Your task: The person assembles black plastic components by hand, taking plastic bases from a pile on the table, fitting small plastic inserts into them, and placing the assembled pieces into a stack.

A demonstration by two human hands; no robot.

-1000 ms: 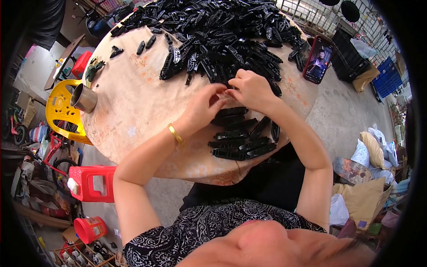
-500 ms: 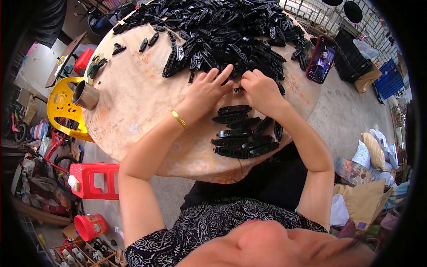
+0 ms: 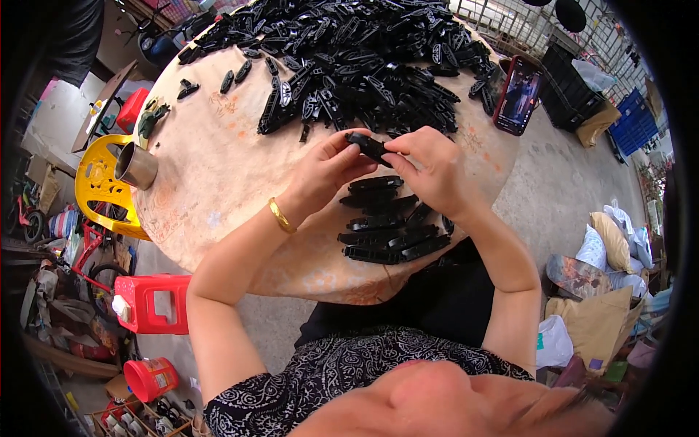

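Observation:
Between my two hands is a small, long black plastic piece point(image 3: 370, 148), held above the table. My left hand point(image 3: 333, 169) pinches its left end between thumb and fingers, a gold bangle on that wrist. The fingertips of my right hand point(image 3: 429, 166) grip its right end. Below them, nearer to me, similar black pieces point(image 3: 375, 222) lie in rough rows, one column beside another. A big heap of the same black plastic pieces point(image 3: 349, 65) covers the far part of the table, just beyond my hands.
The round table point(image 3: 211, 167) has a patterned cloth. A metal cup point(image 3: 137, 166) stands at its left edge by a yellow chair point(image 3: 95, 178). At the right edge a phone point(image 3: 518, 96) leans upright. A red stool point(image 3: 153, 304) stands on the floor at left.
Both hands have drawn back from the edge of the heap toward me. The black piece is now lifted and held between them, where before the fingers were down at the heap.

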